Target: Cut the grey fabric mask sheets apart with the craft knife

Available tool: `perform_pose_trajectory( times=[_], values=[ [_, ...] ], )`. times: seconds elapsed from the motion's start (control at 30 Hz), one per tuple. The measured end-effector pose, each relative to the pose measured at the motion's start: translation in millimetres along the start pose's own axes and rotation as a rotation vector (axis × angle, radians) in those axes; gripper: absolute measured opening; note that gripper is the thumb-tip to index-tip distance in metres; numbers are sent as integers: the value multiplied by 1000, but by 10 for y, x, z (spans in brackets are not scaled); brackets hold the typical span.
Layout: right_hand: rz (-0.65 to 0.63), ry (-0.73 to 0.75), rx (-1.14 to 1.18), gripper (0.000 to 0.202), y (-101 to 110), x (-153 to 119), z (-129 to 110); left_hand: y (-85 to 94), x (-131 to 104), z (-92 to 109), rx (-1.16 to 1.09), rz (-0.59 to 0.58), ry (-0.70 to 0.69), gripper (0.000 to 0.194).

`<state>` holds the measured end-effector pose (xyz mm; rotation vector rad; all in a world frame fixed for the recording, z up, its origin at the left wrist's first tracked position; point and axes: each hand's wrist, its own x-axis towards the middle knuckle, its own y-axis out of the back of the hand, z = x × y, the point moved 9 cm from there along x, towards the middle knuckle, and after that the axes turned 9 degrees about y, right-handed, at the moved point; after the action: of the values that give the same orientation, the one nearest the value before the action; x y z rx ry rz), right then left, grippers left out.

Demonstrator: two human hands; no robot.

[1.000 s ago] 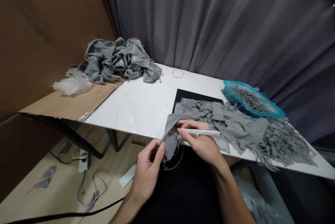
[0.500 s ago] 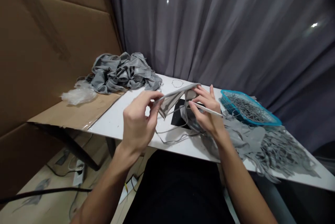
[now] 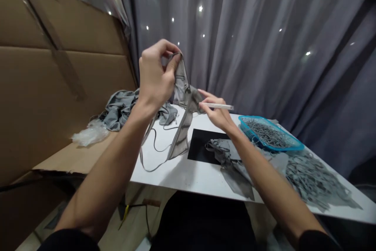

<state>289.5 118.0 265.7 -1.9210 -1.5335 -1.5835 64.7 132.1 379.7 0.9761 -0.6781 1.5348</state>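
Note:
My left hand is raised above the table, its fingers pinching the top of a grey strappy cloth piece. The cloth hangs down with thin cords looping below it. Lower and to the right, my right hand grips a slim white pen-like stick that points right. Its fingertips are at the cloth's right side; whether they pinch it is hard to tell. Under the right forearm lie more flat grey cloth pieces, partly on a black sheet.
A blue basket of grey strips stands at right, beside a heap of grey straps. Crumpled grey cloth and clear plastic lie at left. A cardboard wall bounds the left; a grey curtain hangs behind.
My left hand has risen with the cloth, which was stretched between both hands and now hangs down. The right hand has shifted slightly up and left, still gripping the white stick. The view has tilted up.

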Motion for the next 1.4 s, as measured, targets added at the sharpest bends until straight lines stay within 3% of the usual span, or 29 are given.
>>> perform_pose_trajectory(
  times=[0.17, 0.27, 0.37, 0.53, 0.63, 0.73, 0.93, 1.03, 1.13, 1.3, 1.4],
  values=[
    [86, -217, 387, 34, -222, -160, 254, -187, 265, -6, 125, -259, -6, 10],
    [121, -218, 582, 28, -202, -204, 103, -237, 319, 34, 178, -435, -3, 19],
    [107, -170, 704, 23, -154, -155, -199, -286, 304, 145, 191, -595, 16, 32],
    [48, -114, 658, 25, -187, -75, -610, -437, 168, 412, 235, -849, -1, 38],
    [94, -227, 604, 27, -172, -156, -593, -508, 117, 519, 280, -943, -49, 49],
    [178, -384, 795, 31, -115, -275, -495, -568, 105, 585, 279, -1024, -57, 55],
    [125, -455, 985, 37, 54, -164, -520, -707, 155, 997, 206, -1086, -159, 43],
    [154, -377, 846, 40, 283, 22, -562, -763, 243, 1239, 252, -997, -262, 41],
    [305, -254, 609, 39, 656, 154, -591, -787, 370, 1393, 297, -877, -335, 34],
    [499, -149, 408, 31, 1112, 162, -615, -871, 485, 1378, 307, -893, -279, 23],
    [556, -122, 331, 26, 1246, 144, -621, -931, 487, 1218, 208, -947, -52, 21]
  ],
)
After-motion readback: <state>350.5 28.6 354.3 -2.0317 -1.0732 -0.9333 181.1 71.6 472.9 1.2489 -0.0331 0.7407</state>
